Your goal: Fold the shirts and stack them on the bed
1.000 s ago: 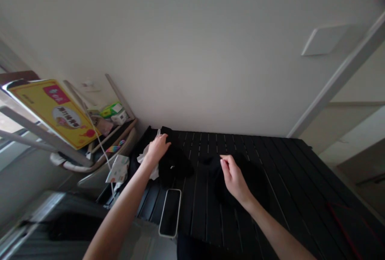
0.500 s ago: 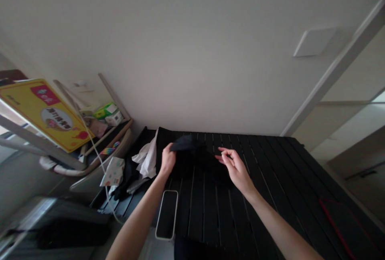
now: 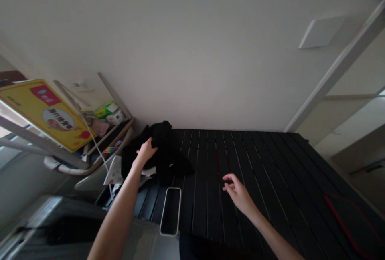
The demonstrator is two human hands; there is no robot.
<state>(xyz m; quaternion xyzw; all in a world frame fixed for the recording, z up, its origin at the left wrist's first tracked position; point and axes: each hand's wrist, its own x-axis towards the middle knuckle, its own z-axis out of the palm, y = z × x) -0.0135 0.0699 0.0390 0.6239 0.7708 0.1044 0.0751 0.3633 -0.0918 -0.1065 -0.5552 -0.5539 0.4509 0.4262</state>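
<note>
the left hand [image 3: 146,150] touches black cloth [image 3: 165,148], grip unclear, while the right hand [image 3: 237,194], grip released, hovers above the table [image 3: 200,200].

My left grip [image 3: 146,152] swings the black cloth [image 3: 165,148] left of frame centre, covering most of the white cloth [image 3: 149,171]; my right grip [image 3: 237,192] drops lower!

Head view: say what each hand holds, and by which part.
The left hand is on the black fabric; whether it grips cannot be told. The right hand holds nothing.

Slatted table [image 3: 200,196] (black) — dark fabric [image 3: 164,154], phone [image 3: 170,212]
</note>
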